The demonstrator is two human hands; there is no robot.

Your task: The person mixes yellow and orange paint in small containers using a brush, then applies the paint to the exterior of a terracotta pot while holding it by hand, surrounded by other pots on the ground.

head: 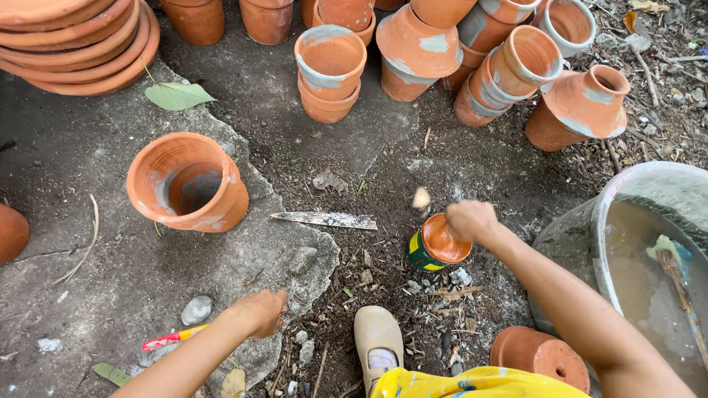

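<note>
Head view: right hand [470, 220] is clenching over a small paint tin [435, 244] w/ orange paint, tin sitting on dirt ground near a beige shoe [378, 339]. Blurred brush tip [421, 197] is showing just above that hand. Left hand [259, 311] is curling on the concrete slab [110, 280], beside a red-yellow tool [171, 339]; can't tell if gripping it. Tilted clay pot [188, 182] is lying further up, flat blade [324, 220] btwn pot & tin.

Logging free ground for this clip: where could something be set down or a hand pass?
Bare slab lies left of the tilted pot, under the saucer stack, and between that pot and the flat stick. Crowded: pot stacks along the top, and around the paint tin beside the basin.
</note>
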